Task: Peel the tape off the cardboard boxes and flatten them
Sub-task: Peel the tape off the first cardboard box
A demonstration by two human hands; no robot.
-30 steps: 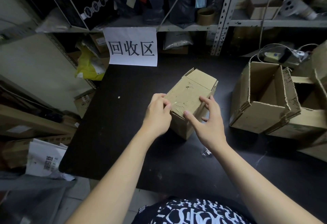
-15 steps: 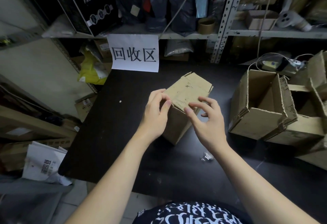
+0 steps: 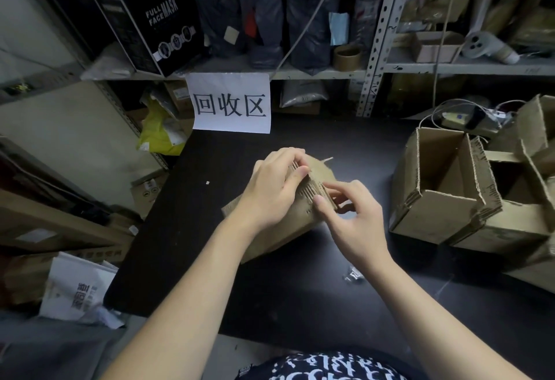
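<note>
- Head view: small box (image 3: 288, 229) tipped on table (image 3: 300, 304), between both hands, exposing its flap edge.
- Left hand (image 3: 270, 193) grips upper edge, steadying it.
- Right hand (image 3: 351, 223) pinches same edge, probably hunting tape end; opened boxes (image 3: 435, 199) right of it.

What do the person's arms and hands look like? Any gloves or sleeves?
No gloves. The left hand and right hand are bare, with no rings or watch showing. The left arm and right arm have no sleeves in sight. The shirt is black with white scribbly letters.
</note>
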